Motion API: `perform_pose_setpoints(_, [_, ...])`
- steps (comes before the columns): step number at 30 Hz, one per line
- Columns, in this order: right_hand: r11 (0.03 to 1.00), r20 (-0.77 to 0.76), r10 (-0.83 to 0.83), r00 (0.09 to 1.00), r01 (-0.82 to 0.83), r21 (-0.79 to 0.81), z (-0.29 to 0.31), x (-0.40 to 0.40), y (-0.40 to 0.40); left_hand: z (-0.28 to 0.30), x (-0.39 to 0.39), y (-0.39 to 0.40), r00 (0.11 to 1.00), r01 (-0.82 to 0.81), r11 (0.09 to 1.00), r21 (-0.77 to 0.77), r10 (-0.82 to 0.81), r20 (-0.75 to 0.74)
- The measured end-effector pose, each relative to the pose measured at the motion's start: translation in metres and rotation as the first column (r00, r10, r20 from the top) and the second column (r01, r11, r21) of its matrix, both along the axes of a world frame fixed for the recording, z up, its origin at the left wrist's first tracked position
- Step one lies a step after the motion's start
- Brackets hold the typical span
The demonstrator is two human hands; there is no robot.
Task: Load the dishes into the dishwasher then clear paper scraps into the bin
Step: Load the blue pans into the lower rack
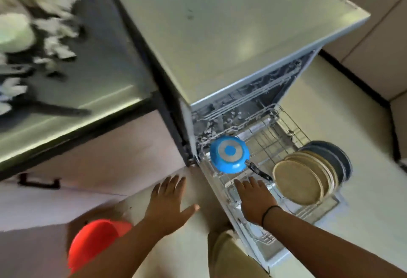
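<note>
Head view: blue pan [229,153] bottom-up in rack [286,127]; hands, left [169,207] and right [256,200], spread, empty.

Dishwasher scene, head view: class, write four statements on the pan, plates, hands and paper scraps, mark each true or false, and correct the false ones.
1. The blue pan sits bottom-up in the pulled-out rack. True.
2. The plates lie flat in a stack. False: they stand on edge in the rack.
3. The right hand grips the pan's handle. False: its fingers are straight, near the handle, holding nothing.
4. Paper scraps lie on the steel counter. True.
</note>
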State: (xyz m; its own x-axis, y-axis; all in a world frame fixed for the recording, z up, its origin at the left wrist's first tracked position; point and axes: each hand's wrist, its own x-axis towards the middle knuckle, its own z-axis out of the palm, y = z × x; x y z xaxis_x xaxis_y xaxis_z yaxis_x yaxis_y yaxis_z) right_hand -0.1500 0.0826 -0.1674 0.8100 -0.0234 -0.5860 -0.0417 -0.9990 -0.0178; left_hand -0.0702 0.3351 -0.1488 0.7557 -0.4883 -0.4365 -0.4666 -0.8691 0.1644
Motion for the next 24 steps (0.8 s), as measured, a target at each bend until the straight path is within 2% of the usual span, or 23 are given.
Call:
perform_pose_setpoints(4, [0.98,0.026,0.193,0.981,-0.192,-0.042,0.02,0.012,0.089,0.03,-0.032,0.092,0.988,-0.156,0.988,0.01,0.156,0.003])
perform_pose_setpoints(8, [0.952,0.111,0.304,0.946,-0.306,-0.008,0.049,0.029,0.21,0.07,-0.076,0.201,0.943,-0.312,0.95,-0.029,0.313,0.108])
perform_pose_setpoints(11, [0.907,0.23,0.402,0.886,-0.421,0.037,0.082,0.04,0.306,0.101,-0.106,0.276,0.869,-0.445,0.893,-0.065,0.448,0.209])
perform_pose_setpoints(13, [0.883,0.289,0.418,0.861,-0.46,0.092,0.101,0.047,0.346,0.117,-0.112,0.298,0.829,-0.498,0.862,-0.092,0.504,0.244])
perform_pose_setpoints(15, [0.818,0.422,0.485,0.766,-0.568,0.091,0.134,0.05,0.407,0.143,-0.129,0.338,0.726,-0.594,0.784,-0.179,0.619,0.301])
perform_pose_setpoints(17, [0.808,0.465,0.469,0.751,-0.577,0.117,0.156,0.06,0.425,0.152,-0.123,0.344,0.707,-0.603,0.77,-0.209,0.637,0.306])
perform_pose_setpoints(20, [0.785,0.548,0.483,0.683,-0.615,0.074,0.196,0.075,0.459,0.177,-0.121,0.368,0.63,-0.638,0.71,-0.299,0.704,0.329])
perform_pose_setpoints(24, [0.817,0.595,0.449,0.667,-0.576,0.029,0.231,0.113,0.464,0.201,-0.094,0.379,0.605,-0.624,0.698,-0.35,0.716,0.349])
